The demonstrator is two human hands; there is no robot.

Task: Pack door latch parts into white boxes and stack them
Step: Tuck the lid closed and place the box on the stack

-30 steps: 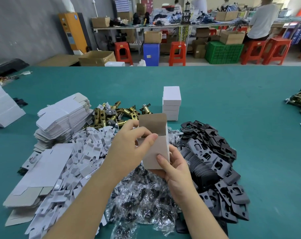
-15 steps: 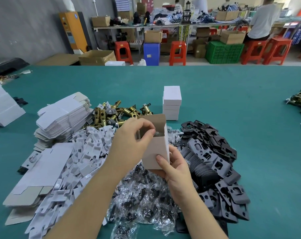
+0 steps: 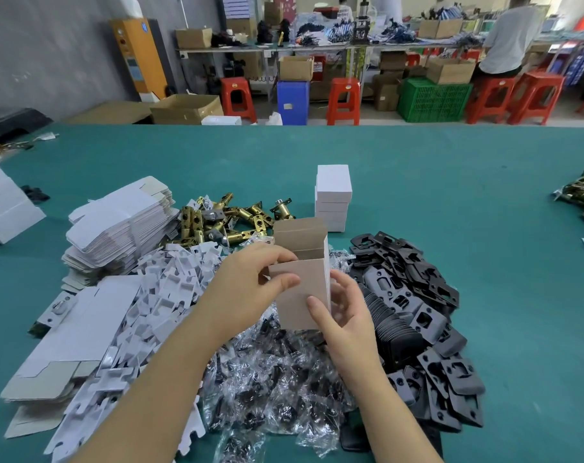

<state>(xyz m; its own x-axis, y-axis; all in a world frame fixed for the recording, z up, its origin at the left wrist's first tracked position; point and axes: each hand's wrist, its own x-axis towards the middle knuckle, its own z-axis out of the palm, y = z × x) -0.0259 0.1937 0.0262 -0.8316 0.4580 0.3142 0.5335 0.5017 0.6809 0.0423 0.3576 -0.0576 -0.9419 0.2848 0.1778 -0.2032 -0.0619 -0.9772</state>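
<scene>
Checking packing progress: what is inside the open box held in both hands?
The open box shows only bare brown inner walls near its mouth. Its near wall and the left hand hide the lower interior, so any parts inside cannot be seen. The right hand grips its lower corner.

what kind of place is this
Most likely a small factory packing floor. A long green-topped work table holds bulk piles of brass door latch bolts, black metal strike plates and flat unfolded white cartons; behind stand red plastic stools and brown cardboard cartons.
</scene>
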